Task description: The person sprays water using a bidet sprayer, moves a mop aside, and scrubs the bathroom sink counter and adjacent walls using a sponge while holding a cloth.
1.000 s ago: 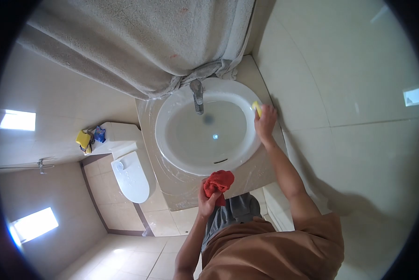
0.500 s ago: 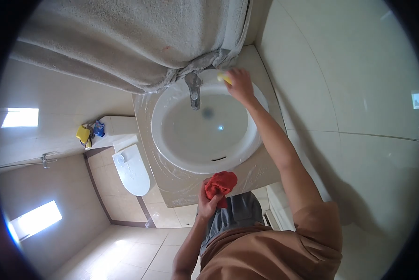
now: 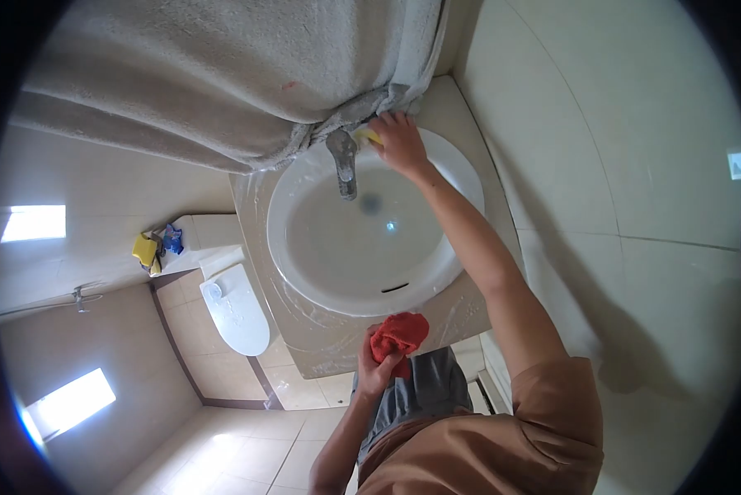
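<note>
My right hand is closed on a yellow sponge, pressed against the back rim of the white sink, just right of the faucet. Part of the sponge is hidden by my fingers. In front of the sink, close to my body, my left hand grips a bunched red cloth. Whitish, soapy-looking streaks mark the sink rim and the countertop around it.
A grey towel hangs behind the sink, bunched near the faucet. On the left is a toilet with a white lid. Yellow and blue packets lie on a ledge beyond it. A tiled wall rises on the right.
My right hand has slid the sponge leftward along the back rim, close to the faucet. My left hand keeps hold of the red cloth; the view has shifted slightly.
</note>
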Demonstrator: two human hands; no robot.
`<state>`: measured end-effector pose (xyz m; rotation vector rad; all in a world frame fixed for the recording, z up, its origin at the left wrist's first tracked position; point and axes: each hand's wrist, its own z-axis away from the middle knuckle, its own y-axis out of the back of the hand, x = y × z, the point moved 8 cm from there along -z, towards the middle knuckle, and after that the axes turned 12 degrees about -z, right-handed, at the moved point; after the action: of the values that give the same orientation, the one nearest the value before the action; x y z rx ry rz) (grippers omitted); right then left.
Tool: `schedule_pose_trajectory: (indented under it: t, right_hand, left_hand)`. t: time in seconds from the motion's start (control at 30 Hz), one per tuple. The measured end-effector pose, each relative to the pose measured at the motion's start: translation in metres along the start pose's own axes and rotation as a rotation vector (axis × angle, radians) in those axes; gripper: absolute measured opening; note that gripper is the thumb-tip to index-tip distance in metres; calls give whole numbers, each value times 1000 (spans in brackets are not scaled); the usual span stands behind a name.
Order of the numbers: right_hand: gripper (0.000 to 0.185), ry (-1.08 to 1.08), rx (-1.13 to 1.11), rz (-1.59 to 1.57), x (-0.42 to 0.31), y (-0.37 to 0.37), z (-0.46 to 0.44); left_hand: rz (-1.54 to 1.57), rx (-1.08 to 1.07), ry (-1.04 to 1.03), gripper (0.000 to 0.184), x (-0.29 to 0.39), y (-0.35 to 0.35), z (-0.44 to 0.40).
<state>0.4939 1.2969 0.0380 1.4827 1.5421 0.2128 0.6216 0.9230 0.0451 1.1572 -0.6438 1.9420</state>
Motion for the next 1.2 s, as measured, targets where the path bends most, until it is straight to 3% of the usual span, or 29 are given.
schedule_pose_trajectory:
  t: [0.13, 0.27, 0.37, 0.63, 0.83, 0.97, 1.1, 1.2]
  right_hand:
    - [30, -137, 69, 105, 25, 47, 47]
    - [32, -429, 120, 254, 46, 101, 147]
    - [32, -455, 135, 277, 36, 107, 133]
    - [24, -293, 158, 121, 117, 60, 7]
    - [26, -297, 165, 151, 84, 96, 87]
    - [29, -472, 253, 190, 42, 126, 182]
    - [32, -426, 146, 265, -40, 145, 265]
    - [32, -497, 42, 270, -28, 137, 268]
  left_hand:
    - [1, -11, -13, 50, 0, 6, -5]
    - [50, -44, 11, 50, -2, 7, -6]
    - [36, -33, -8, 50, -15, 11, -9]
    - [10, 22, -25, 49, -8, 7, -5]
    - [20, 16, -10, 52, -10, -8, 11]
    - [31, -25, 6, 53, -18, -16, 17]
    - [25, -70, -19, 52, -14, -17, 15]
    - [5, -76, -41, 51, -5, -11, 15]
